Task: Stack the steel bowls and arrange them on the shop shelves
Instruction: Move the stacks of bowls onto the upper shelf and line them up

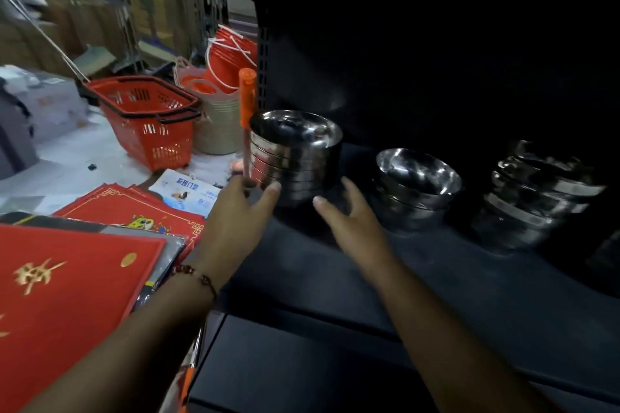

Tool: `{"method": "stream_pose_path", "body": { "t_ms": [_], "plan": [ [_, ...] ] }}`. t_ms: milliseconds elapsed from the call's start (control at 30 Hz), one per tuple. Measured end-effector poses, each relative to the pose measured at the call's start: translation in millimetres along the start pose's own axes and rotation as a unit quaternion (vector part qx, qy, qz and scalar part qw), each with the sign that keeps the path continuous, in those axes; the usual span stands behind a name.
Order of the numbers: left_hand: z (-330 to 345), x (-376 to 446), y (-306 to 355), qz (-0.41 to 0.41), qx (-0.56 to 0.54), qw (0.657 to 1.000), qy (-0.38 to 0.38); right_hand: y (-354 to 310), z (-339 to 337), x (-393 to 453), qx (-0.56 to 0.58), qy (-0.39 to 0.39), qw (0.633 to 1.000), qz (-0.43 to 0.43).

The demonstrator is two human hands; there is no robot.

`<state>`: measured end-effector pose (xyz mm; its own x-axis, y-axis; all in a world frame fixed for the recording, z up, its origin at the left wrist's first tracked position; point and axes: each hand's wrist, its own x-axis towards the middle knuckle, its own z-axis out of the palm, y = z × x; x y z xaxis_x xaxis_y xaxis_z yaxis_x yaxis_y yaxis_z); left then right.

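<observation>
**A:** What's at centre frame?

**B:** A person's two bare hands reach toward a tall stack of steel bowls (297, 157) on a dark shop shelf (335, 278). The left hand (240, 208) has fingers straight and slightly spread, its fingertips at the stack's lower left side; the right hand (349, 214) is likewise loose and spread, fingertips near the stack's lower right. Neither grips anything (actual contact with the steel is hard to judge).

**A:** Any other bowls?

**B:** Two more stacks sit on the same shelf: a shorter stack (417, 186) right of centre, apart from the first, and a blurred third stack (536, 198) toward the right edge.

**A:** And on the left side?

**B:** An orange-handled tool (247, 100) stands upright just beside the tall stack. A red shopping basket (147, 117) sits at middle left on the floor, with red buckets (231, 60) behind it. Red mats with gold lettering (67, 278) fill the lower left, and a beaded bracelet (198, 278) circles the left wrist.
</observation>
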<state>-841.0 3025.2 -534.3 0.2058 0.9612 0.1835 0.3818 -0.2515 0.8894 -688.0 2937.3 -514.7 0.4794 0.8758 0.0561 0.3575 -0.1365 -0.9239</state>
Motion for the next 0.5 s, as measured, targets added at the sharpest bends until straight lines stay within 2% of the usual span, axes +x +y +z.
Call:
{"method": "stream_pose_path", "body": {
  "t_ms": [33, 100, 233, 367, 500],
  "plan": [
    [-0.1, 9.0, -1.8, -0.039, -0.065, 0.997, -0.004, 2.2, 5.3, 10.1, 0.07, 0.013, 0.997, 0.025],
    [-1.0, 29.4, -8.6, -0.064, -0.145, 0.987, -0.031, 3.6, 20.9, 30.2, 0.176, 0.023, 0.982, 0.062],
    [5.8, 54.3, -21.6, -0.005, -0.217, 0.972, -0.091, 2.9, 38.3, 59.3, 0.279, 0.013, 0.956, 0.088],
    [17.4, 63.6, -28.2, 0.054, -0.19, 0.975, -0.102, 1.5, 40.5, 74.4, 0.322, -0.024, 0.942, 0.092],
    [18.7, 66.0, -35.4, 0.065, -0.149, 0.982, -0.101, -4.7, 33.8, 69.7, 0.328, -0.03, 0.94, 0.091]
  ]
}}
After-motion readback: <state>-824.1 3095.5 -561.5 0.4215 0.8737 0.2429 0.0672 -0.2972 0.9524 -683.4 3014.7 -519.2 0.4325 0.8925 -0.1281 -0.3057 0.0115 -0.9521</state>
